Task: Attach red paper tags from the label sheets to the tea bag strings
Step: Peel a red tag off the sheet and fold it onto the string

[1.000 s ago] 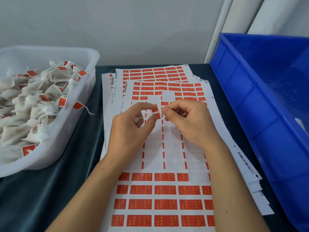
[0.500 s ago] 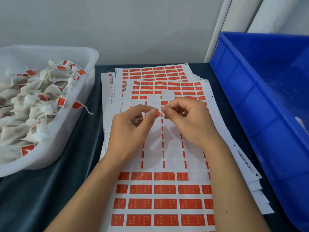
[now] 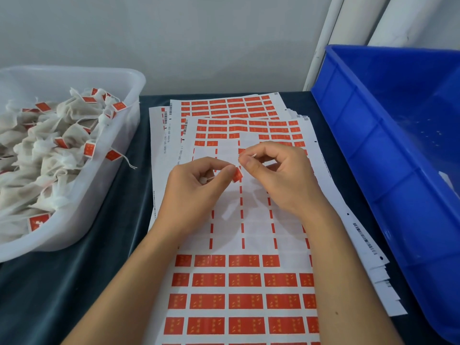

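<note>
A stack of label sheets (image 3: 249, 282) with rows of red paper tags covers the middle of the dark table. Above the sheet's peeled white middle, my left hand (image 3: 196, 190) pinches a small red tag (image 3: 237, 175) between thumb and forefinger, and a thin white string (image 3: 206, 180) runs back into its palm. My right hand (image 3: 278, 175) is just right of it, thumb and forefinger pinched on the string's end (image 3: 254, 155). The tea bag itself is hidden in my left hand.
A white plastic tub (image 3: 112, 155) at the left holds several tea bags with red tags on their strings; one tag (image 3: 113, 155) hangs over its rim. A large blue crate (image 3: 373, 170) stands at the right, close to the sheets.
The red tag has gone from flat between both hands' fingertips to folded down under my left thumb. My right hand has drawn slightly right and up with the string end.
</note>
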`<action>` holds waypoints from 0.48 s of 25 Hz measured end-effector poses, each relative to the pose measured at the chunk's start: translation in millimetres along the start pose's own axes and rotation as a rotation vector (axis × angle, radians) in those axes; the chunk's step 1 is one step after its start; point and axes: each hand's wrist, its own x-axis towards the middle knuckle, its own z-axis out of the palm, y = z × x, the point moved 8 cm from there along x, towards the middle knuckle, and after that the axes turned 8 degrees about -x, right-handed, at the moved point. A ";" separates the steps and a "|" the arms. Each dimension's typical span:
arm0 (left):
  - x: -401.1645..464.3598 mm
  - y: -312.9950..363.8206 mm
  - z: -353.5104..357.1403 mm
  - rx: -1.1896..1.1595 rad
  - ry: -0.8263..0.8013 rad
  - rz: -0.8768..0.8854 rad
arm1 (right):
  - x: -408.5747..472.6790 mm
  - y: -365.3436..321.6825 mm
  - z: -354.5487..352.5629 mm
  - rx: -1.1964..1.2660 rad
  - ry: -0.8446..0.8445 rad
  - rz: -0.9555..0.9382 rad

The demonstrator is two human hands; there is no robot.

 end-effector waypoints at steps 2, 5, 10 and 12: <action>1.4 -2.1 0.7 -0.035 -0.035 -0.038 | 0.5 -0.1 2.0 0.006 -0.023 0.006; 2.1 -5.0 1.3 -0.091 -0.060 -0.110 | 0.4 -1.6 5.6 0.028 -0.067 0.009; 2.4 -7.4 1.5 -0.126 -0.078 -0.153 | 0.1 -0.9 7.5 0.069 -0.095 0.017; 2.5 -6.5 1.7 -0.122 -0.081 -0.142 | 0.0 -1.0 7.6 0.073 -0.098 0.021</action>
